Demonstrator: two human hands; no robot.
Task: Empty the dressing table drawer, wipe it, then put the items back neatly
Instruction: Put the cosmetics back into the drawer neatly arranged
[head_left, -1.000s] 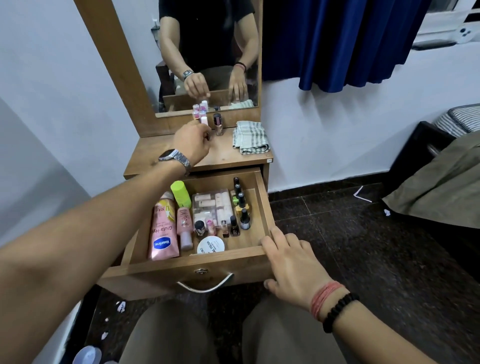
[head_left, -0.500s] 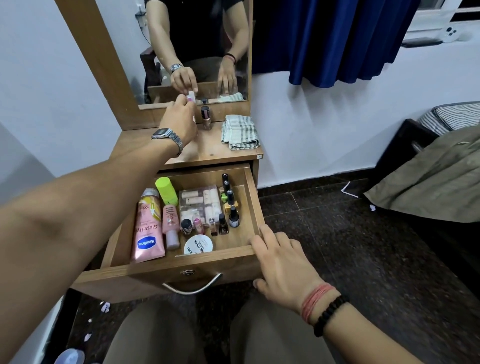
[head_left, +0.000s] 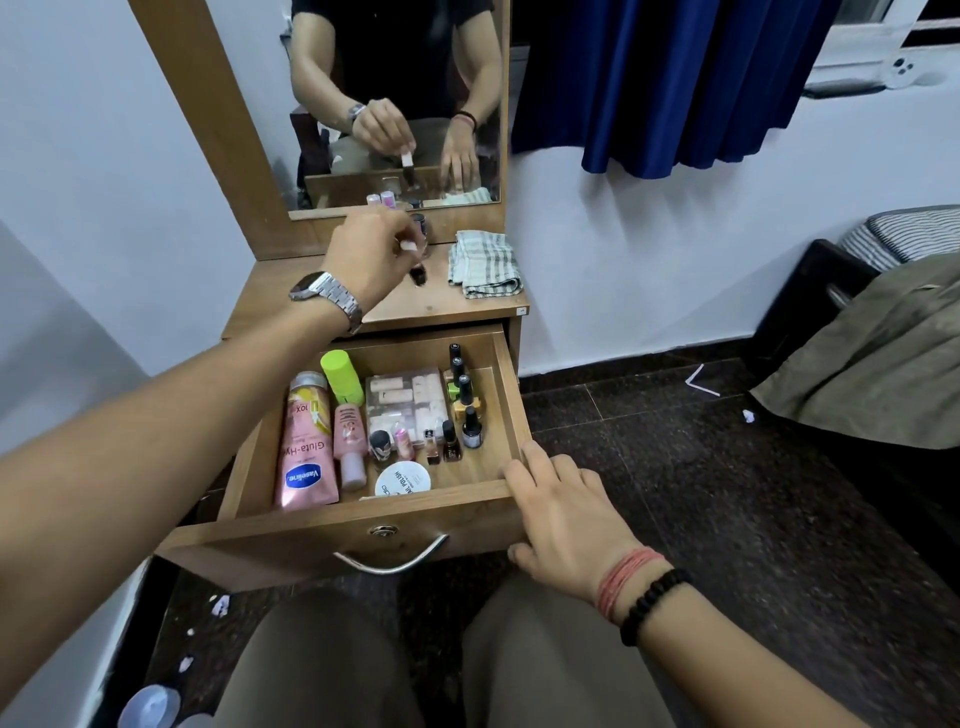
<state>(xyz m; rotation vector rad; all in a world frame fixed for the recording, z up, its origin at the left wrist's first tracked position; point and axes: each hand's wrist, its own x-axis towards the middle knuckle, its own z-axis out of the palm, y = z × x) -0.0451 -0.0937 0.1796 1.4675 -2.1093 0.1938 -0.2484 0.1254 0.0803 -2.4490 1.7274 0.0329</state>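
Two hands busy: my left grip (head_left: 371, 249) pinches a bottle (head_left: 414, 260) over the worktop (head_left: 405, 306); my right (head_left: 563, 512) rests flat-fingered on the drawer (head_left: 322, 540).

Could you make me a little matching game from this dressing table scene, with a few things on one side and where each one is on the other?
Things:
1. Vaseline tube
2. checked cloth
3. small bottle
4. right hand

Places:
A. folded on the tabletop by the mirror
B. on the open drawer's front right corner
C. lying at the drawer's left side
D. pinched in the left hand above the tabletop

Pairs: 1-C, 2-A, 3-D, 4-B
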